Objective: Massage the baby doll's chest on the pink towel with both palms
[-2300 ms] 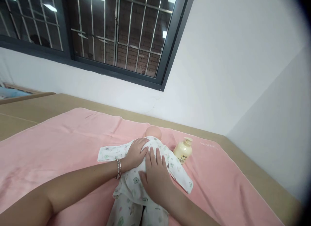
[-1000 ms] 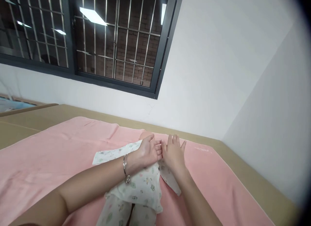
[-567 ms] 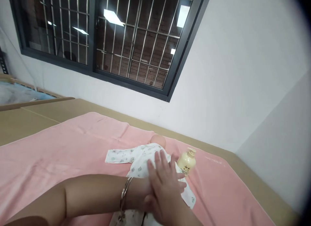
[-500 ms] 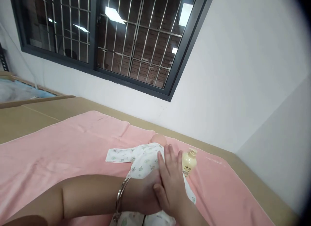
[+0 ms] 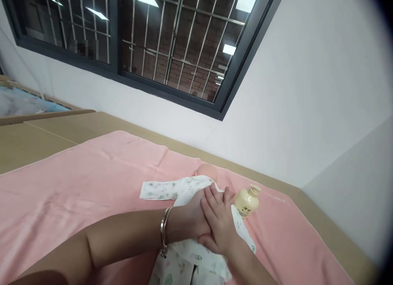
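Observation:
Palm to palm, my left hand (image 5: 196, 213) and my right hand (image 5: 219, 223) press together over a baby-sized figure in a white printed outfit (image 5: 192, 189). The fingers of my right hand lie stretched out flat against the left. My left hand is flat too, though most of its fingers are hidden behind the right. A metal bangle (image 5: 165, 232) circles my left wrist. Beyond the hands shows the figure's round head (image 5: 206, 170), its face out of sight. A cream-yellow pump bottle (image 5: 247, 201) stands tilted in view, just right of my right hand.
A pink blanket (image 5: 101, 170) covers most of the tan surface (image 5: 55, 131). White wall (image 5: 276, 113) rises behind it, with a dark-framed barred window (image 5: 172, 93) above. At far left is a wooden-edged bin (image 5: 30, 103) with pale plastic in it.
My right hand has slid down along my left hand, and its fingers are closer together. The view has shifted a little, so the bottle and figure sit farther right.

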`<state>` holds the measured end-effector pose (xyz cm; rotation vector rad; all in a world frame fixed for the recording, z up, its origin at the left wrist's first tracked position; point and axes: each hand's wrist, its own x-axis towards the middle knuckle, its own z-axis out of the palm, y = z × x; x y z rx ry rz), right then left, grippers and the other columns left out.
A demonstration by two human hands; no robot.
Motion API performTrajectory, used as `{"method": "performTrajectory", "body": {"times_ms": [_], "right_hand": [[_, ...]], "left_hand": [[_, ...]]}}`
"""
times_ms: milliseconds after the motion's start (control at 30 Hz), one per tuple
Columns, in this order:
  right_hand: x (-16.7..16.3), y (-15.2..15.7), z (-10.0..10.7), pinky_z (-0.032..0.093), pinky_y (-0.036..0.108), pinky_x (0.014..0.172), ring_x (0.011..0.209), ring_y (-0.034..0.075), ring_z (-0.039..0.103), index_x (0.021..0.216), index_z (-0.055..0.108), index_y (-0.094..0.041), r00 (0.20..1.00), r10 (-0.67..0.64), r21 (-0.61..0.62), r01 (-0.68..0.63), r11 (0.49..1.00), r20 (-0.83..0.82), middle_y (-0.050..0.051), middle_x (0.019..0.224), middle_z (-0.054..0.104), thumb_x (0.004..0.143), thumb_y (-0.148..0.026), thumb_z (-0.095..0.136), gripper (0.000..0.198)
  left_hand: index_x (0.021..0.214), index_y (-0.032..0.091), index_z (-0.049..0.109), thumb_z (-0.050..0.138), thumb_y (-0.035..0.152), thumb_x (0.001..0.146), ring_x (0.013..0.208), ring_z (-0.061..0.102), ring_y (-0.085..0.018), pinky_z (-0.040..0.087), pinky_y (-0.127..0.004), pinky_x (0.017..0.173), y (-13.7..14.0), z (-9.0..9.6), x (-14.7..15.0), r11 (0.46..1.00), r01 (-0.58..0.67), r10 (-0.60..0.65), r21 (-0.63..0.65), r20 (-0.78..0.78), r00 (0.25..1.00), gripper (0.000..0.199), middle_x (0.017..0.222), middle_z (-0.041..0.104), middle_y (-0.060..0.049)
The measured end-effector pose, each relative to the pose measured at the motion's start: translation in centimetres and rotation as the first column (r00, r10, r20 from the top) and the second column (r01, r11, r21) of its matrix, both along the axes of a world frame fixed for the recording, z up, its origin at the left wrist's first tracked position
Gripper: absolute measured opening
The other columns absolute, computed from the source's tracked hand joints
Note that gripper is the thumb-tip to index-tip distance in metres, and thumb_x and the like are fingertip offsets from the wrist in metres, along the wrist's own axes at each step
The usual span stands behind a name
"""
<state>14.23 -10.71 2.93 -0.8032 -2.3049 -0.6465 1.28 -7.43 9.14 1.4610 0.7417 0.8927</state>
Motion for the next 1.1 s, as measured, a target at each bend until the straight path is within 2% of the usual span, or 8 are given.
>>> {"method": "performTrajectory", "body": {"times_ms": [167, 267, 400, 500, 633, 733, 867, 1100], "right_hand": [[-0.1, 1.2, -1.5, 0.009, 0.068, 0.112, 0.146, 0.032, 0.016, 0.153, 0.010, -0.013, 0.953, -0.282, -0.212, 0.254, 0.944, -0.115, 0.017, 0.155, 0.026, 0.097, -0.030, 0.034, 0.063], [-1.3, 0.8, -1.6, 0.011, 0.065, 0.114, 0.145, 0.030, 0.019, 0.146, 0.036, -0.022, 0.964, -0.267, -0.420, 0.236, 0.876, -0.015, 0.010, 0.153, 0.032, 0.097, -0.031, 0.040, 0.050], [-0.6, 1.6, -0.6, 0.007, 0.060, 0.117, 0.142, 0.023, 0.029, 0.133, 0.053, -0.035, 0.991, -0.135, -0.598, 0.122, 0.792, 0.023, -0.002, 0.146, 0.045, 0.099, -0.034, 0.039, 0.037], [0.7, 2.8, -0.8, 0.015, 0.056, 0.118, 0.144, 0.024, 0.024, 0.141, 0.046, -0.028, 0.935, -0.352, -0.627, 0.243, 0.740, -0.053, 0.002, 0.152, 0.034, 0.100, -0.039, 0.032, 0.044], [0.1, 2.1, -2.0, 0.025, 0.052, 0.116, 0.143, 0.032, 0.026, 0.146, 0.036, -0.004, 0.757, -0.652, -0.628, 0.491, 0.604, -0.035, 0.019, 0.152, 0.030, 0.096, -0.045, 0.036, 0.064], [-1.3, 0.9, -2.2, 0.023, 0.051, 0.117, 0.144, 0.032, 0.022, 0.144, 0.039, -0.004, 0.815, -0.579, -0.574, 0.481, 0.663, 0.014, 0.018, 0.152, 0.029, 0.095, -0.035, 0.038, 0.058], [-0.6, 1.7, -1.5, 0.014, 0.052, 0.120, 0.145, 0.024, 0.021, 0.143, 0.043, -0.019, 0.944, -0.329, -0.566, 0.272, 0.778, 0.002, 0.005, 0.154, 0.031, 0.097, -0.029, 0.036, 0.048], [0.3, 2.4, -2.3, 0.021, 0.055, 0.116, 0.138, 0.031, 0.036, 0.137, 0.048, -0.002, 0.766, -0.639, -0.512, 0.523, 0.681, -0.068, 0.022, 0.143, 0.045, 0.097, -0.031, 0.034, 0.051]], "left_hand": [[0.096, 0.011, 0.067, 0.021, 0.046, 0.096, 0.113, 0.063, -0.024, 0.039, -0.045, 0.109, 2.8, 0.8, -0.5, 0.948, 0.112, 0.028, -0.299, 0.427, 0.904, 0.058, 0.108, 0.070, -0.017], [0.094, 0.014, 0.065, 0.035, 0.040, 0.094, 0.111, 0.063, -0.022, 0.038, -0.042, 0.109, 5.2, 0.1, -0.7, 0.961, -0.073, 0.214, -0.267, 0.550, 0.807, 0.040, 0.108, 0.070, -0.015], [0.085, 0.015, 0.066, 0.046, 0.033, 0.083, 0.105, 0.063, -0.023, 0.042, -0.040, 0.102, 7.6, -2.3, 0.0, 0.965, -0.232, 0.260, -0.121, 0.346, 0.902, 0.027, 0.101, 0.072, -0.010], [0.075, 0.018, 0.065, 0.046, 0.031, 0.077, 0.098, 0.063, -0.022, 0.045, -0.037, 0.095, 8.3, -4.2, 0.6, 0.962, -0.275, 0.273, -0.001, 0.124, 0.954, 0.023, 0.092, 0.071, -0.006], [0.068, 0.020, 0.062, 0.043, 0.028, 0.075, 0.089, 0.062, -0.021, 0.046, -0.035, 0.090, 8.0, -6.1, 1.0, 0.905, -0.403, 0.406, 0.135, 0.007, 0.914, 0.022, 0.083, 0.069, -0.004], [0.070, 0.020, 0.062, 0.041, 0.029, 0.076, 0.087, 0.062, -0.019, 0.046, -0.034, 0.088, 7.8, -7.1, 1.2, 0.880, -0.444, 0.438, 0.170, 0.074, 0.896, 0.024, 0.082, 0.069, -0.003], [0.071, 0.020, 0.062, 0.040, 0.029, 0.078, 0.088, 0.062, -0.019, 0.046, -0.034, 0.088, 7.8, -7.7, 1.3, 0.881, -0.448, 0.437, 0.155, 0.097, 0.894, 0.025, 0.083, 0.068, -0.003], [0.075, 0.019, 0.063, 0.042, 0.033, 0.083, 0.090, 0.062, -0.019, 0.047, -0.035, 0.090, 7.5, -7.8, 0.9, 0.884, -0.435, 0.414, 0.172, 0.147, 0.899, 0.026, 0.085, 0.069, -0.003]]}}
